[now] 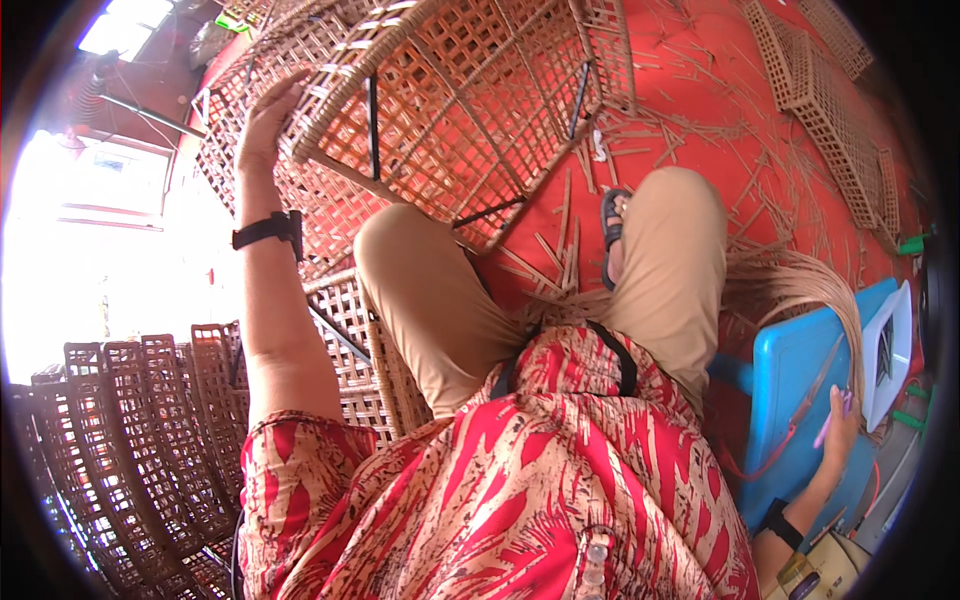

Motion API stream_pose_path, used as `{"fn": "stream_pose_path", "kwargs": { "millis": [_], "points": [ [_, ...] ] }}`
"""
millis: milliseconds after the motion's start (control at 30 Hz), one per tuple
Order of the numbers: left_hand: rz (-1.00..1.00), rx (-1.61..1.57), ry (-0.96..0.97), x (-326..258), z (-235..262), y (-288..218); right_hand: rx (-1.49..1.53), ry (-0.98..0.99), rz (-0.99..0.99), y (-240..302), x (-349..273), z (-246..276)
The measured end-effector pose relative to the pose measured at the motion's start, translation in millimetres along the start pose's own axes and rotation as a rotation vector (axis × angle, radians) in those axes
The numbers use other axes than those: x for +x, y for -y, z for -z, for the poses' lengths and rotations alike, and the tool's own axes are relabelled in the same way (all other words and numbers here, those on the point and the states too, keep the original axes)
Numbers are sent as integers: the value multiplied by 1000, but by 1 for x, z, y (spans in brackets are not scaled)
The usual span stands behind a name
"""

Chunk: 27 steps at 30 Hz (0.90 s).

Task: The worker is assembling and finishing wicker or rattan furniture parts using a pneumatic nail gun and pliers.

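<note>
My left hand [268, 125] is raised at the upper left, its fingers stretched out along the edge of a large woven cane basket [455, 110]. This basket has an open lattice, a thickly wrapped rim and dark struts, and it lies tilted beyond my knees. Down at the right, my right hand [842, 432] is closed around a slim purple object [822, 434], most of it hidden by the fingers. That hand is over a blue plastic stool [790, 370], beside a bundle of pale cane strips [800, 275] that bends down past the stool.
Loose cane strips [570, 235] litter the red floor [690, 60]. Stacked dark woven baskets [130, 440] stand at the left, and a lighter woven piece [355, 375] is by my left leg. More lattice panels [820, 120] lie at the far right. A white-rimmed container [887, 350] stands by the stool.
</note>
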<state>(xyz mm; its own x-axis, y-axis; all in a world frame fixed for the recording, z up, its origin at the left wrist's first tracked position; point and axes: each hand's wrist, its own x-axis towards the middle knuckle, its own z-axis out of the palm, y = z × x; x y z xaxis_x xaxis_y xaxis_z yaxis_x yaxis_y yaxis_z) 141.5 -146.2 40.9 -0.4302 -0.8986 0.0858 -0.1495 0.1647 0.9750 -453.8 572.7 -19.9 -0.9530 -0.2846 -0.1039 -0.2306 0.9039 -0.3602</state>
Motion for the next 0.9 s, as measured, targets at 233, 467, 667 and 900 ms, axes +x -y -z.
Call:
{"fn": "stream_pose_path", "kwargs": {
  "millis": [233, 467, 667, 900],
  "points": [
    [-13, 11, -30, -6, -13, -7, -284, -273, 31, 20, -22, 26],
    [5, -16, -82, -7, 0, -3, -165, -348, 357, 135, -46, 19],
    [41, -1, -116, -14, -15, -13, 581, -129, 549, 273, -67, -26],
    [-47, -76, -47, -27, -34, -21, 1157, 614, 681, 473, -74, -90]
  ]
}}
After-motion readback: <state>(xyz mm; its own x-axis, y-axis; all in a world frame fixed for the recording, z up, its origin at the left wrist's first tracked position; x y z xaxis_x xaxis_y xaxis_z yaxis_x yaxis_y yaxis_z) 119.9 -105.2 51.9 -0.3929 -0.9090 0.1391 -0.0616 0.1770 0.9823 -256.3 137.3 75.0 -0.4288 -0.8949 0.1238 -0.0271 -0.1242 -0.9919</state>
